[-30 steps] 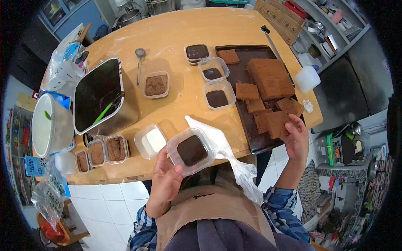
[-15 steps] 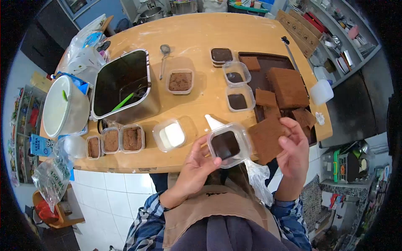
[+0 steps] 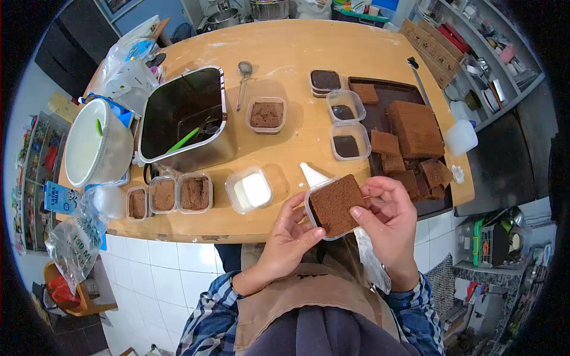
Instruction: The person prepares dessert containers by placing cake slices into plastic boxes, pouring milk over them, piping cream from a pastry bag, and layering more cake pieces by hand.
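Note:
In my left hand I hold a clear plastic container with a dark chocolate layer inside. My right hand pinches a thin square of chocolate cake by its right edge. The cake square lies over the container's opening and covers most of it; a sliver of the dark layer shows at the lower left. A white piping bag lies behind the container, its lower part hanging off the table edge. To the right, a dark tray carries a cake block and several cut pieces.
Two containers with dark chocolate stand left of the tray. A container with white cream is near the front edge. Left are cake-filled containers, a deep metal pan with a green-handled utensil, and a white bucket. A small strainer lies behind.
My right hand has brought the cake square leftward from beside the container to over its opening. The view has shifted slightly.

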Demonstrator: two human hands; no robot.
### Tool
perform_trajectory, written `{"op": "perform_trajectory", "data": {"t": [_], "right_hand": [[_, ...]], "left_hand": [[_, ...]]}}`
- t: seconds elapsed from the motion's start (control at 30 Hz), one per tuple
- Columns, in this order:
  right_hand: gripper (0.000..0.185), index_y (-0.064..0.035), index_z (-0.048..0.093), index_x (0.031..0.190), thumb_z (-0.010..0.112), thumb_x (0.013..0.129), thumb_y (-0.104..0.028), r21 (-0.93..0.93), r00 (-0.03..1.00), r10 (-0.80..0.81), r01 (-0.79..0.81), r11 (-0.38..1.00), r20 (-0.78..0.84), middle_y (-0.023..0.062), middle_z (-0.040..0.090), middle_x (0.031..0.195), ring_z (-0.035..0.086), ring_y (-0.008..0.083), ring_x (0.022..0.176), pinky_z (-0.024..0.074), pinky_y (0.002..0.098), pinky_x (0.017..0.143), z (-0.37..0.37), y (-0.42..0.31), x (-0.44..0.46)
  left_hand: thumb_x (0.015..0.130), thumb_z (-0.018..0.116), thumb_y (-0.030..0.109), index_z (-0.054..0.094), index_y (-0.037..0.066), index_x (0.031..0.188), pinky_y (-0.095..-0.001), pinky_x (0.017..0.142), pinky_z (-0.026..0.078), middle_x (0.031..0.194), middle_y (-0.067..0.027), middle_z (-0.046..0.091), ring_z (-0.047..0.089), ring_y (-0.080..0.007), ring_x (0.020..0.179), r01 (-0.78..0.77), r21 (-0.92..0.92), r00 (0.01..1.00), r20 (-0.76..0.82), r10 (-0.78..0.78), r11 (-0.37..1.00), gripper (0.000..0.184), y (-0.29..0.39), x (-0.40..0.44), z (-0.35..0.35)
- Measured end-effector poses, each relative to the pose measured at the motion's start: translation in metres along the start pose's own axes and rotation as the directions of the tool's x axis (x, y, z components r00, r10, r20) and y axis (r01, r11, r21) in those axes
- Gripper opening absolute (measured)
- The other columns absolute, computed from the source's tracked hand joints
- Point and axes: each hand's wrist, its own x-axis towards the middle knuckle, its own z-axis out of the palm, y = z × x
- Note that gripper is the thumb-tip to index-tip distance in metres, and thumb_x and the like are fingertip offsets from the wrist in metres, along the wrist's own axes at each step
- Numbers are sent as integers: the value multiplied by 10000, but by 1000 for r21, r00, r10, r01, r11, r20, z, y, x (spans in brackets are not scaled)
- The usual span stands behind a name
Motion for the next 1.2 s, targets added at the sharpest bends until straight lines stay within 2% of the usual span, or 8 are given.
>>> {"op": "perform_trajectory", "data": {"t": [0.13,0.33,0.43,0.63,0.83,0.93,1.03,1.2], "right_hand": [[374,8,437,1086,598,754,68,-64,997,-71,72,995,18,102,546,988,558,150,924,479,247,752,0,7,0],[263,18,510,990,620,751,38,-109,999,-27,31,994,34,102,591,915,587,139,856,482,240,725,0,12,0],[235,26,548,955,642,741,2,-201,995,-96,100,975,28,98,601,893,591,131,815,479,236,693,-2,19,1],[291,21,568,1001,641,732,-62,-472,983,-13,98,876,181,141,595,909,583,182,735,459,279,657,-11,-5,4],[357,1,562,1058,611,705,-28,-466,925,-141,305,831,353,151,593,909,535,255,848,419,334,757,-22,-10,9],[399,-2,554,1083,575,684,5,-500,871,-200,429,752,448,156,558,1027,488,287,934,395,347,806,-26,-8,13],[423,-3,549,1101,554,678,9,-562,881,-174,421,712,440,160,472,1172,435,299,1002,369,357,854,-24,-11,9],[411,-7,553,1108,556,697,-23,-530,863,-174,438,726,475,160,406,1238,388,306,1044,334,379,898,-28,-3,13]], "left_hand": [[822,569,26,202,52,1317,-310,871,433,1210,-144,387,467,-204,1080,0,10,1000,-4,0,1000,616,-1,0,0],[816,573,22,203,51,1315,-316,888,420,1221,-143,377,457,-209,1096,-9,3,1000,-7,9,1000,622,1,0,2],[814,572,16,202,51,1315,-320,900,411,1225,-146,373,450,-216,1108,-11,6,1000,-8,11,1000,623,1,0,2],[816,564,9,199,53,1316,-327,910,406,1232,-148,368,438,-224,1125,4,14,1000,-11,-4,1000,620,-2,-1,0],[820,561,11,204,55,1315,-337,909,411,1235,-146,374,435,-224,1129,3,-27,1000,-22,-3,1000,612,1,-2,-2],[820,560,14,213,54,1312,-344,910,414,1241,-147,373,434,-224,1130,-1,-44,1000,-24,0,999,604,0,-2,-3],[820,559,13,220,53,1310,-346,912,412,1245,-145,372,435,-225,1129,-7,-54,999,-37,5,999,598,0,-2,-4],[818,557,7,225,54,1307,-340,914,408,1244,-142,375,438,-222,1126,-40,-94,999,-37,37,995,593,-3,-2,-8]]}}
